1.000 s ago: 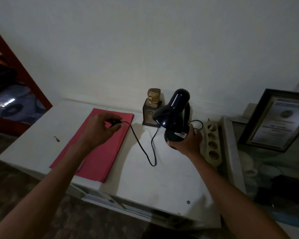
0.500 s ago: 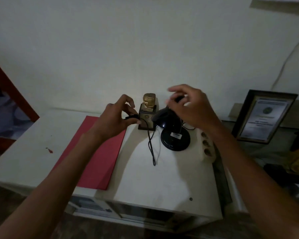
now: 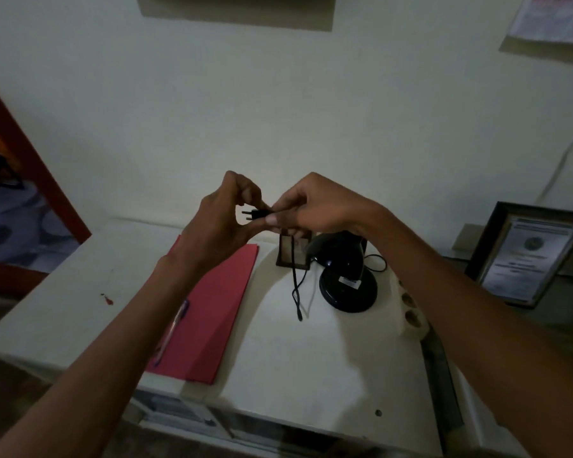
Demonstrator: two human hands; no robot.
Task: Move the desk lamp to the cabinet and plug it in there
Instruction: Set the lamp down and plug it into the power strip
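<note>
While the black desk lamp (image 3: 346, 276) stands on the white cabinet top (image 3: 295, 368), just beside a pale power strip (image 3: 412, 312) at the right edge, both hands meet above it around the two-pin plug (image 3: 255, 214). The left hand (image 3: 219, 223) and right hand (image 3: 311, 209) each pinch the small plug body, prongs pointing left. The thin black cord (image 3: 295, 285) hangs limp in a loop, so it should be light and floppy; best gripped at the rigid plug housing, not the wire. The lamp's round glossy base looks weighty enough to stay put. A flat red folder (image 3: 219, 309) lies left.
</note>
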